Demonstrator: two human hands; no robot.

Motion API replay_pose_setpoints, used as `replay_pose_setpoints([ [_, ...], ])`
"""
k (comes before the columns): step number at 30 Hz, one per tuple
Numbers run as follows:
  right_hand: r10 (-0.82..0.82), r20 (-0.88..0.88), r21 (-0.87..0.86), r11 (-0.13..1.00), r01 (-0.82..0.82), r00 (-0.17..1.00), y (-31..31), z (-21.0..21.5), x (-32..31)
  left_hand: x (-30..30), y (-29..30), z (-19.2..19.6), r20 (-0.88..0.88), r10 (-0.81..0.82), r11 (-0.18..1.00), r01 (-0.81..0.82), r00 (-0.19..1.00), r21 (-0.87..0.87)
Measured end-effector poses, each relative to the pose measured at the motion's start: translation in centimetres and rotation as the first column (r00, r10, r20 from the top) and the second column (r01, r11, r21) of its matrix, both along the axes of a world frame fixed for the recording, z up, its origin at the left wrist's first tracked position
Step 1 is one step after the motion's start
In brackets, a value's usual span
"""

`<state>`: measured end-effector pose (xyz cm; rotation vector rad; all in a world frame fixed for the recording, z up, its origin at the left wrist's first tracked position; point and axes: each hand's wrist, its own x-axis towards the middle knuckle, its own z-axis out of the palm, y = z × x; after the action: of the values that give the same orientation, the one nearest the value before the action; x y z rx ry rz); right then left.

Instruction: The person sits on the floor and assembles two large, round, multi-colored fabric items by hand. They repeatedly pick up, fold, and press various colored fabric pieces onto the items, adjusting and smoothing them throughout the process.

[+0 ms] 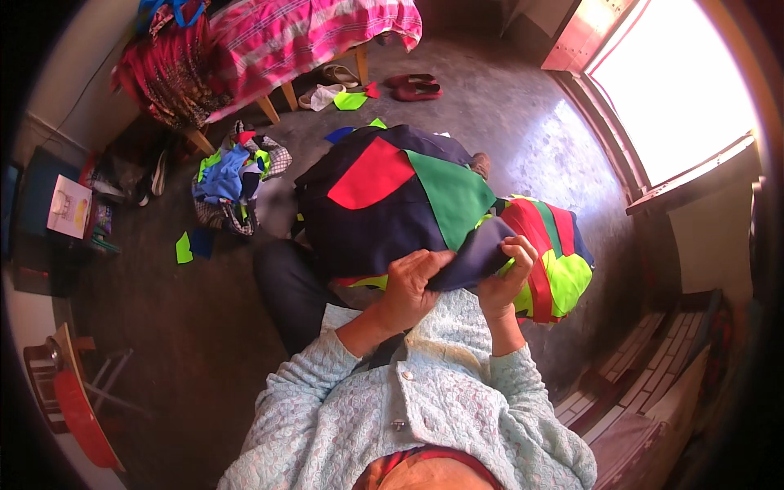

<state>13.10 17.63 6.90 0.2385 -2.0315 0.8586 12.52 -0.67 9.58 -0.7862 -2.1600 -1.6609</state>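
Observation:
A dark navy cloth piece point(472, 255) is stretched between my two hands, close to my lap. My left hand point(412, 284) pinches its left end, and my right hand point(508, 278) grips its right end with bent fingers. Just beyond them rests a large, rounded dark cloth bundle point(351, 237). On top of it lie a red cloth piece point(371, 175) and a green cloth piece point(451, 196), side by side. To the right of my right hand is a second bundle point(563, 278) of bright yellow-green, red and green cloth. What lies under the bundles is hidden.
At the left, a checked bag point(216, 214) overflows with coloured scraps. A lime scrap point(184, 248) lies on the floor nearby. Red shoes point(415, 87) stand near a bed with a pink cover point(318, 41). A slatted bench point(637, 359) is at the right, below a bright doorway point(678, 82).

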Motion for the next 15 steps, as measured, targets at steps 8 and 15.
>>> replay_pose_setpoints([
  [8,-0.097,0.105,0.192,0.978,0.076,0.99,1.9,1.3,-0.6,-0.2,-3.2,2.2,-0.283,0.027,0.988,-0.069,0.959,-0.14],
  [15,-0.041,0.134,0.276,0.961,0.002,0.99,3.0,3.1,-4.5,-4.7,-9.8,3.6,-0.535,0.197,0.749,-0.478,0.822,-0.459],
])
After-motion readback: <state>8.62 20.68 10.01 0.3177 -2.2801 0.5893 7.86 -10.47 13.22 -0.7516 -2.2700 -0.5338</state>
